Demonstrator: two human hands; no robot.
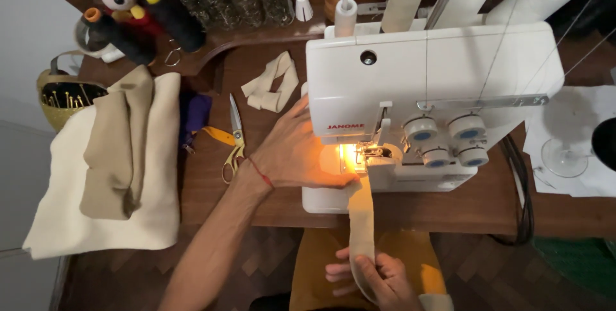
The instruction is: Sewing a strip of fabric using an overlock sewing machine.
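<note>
A white overlock sewing machine [436,73] stands on the wooden table [475,202], its work light glowing at the needle. A narrow beige fabric strip [361,221] runs from under the presser foot down over the table's front edge. My left hand [292,150] lies flat on the machine bed just left of the needle, fingers spread, pressing on the strip's upper end. My right hand [375,279] is below the table edge over my lap and pinches the strip's lower end.
Yellow-handled scissors [233,141] lie left of my left hand. Folded cream and tan cloth [112,170] covers the table's left side, and a loose beige strip [273,83] sits behind. Thread cones, jars and a pincushion basket [61,99] line the back. Paper and a clear stand [564,157] sit right.
</note>
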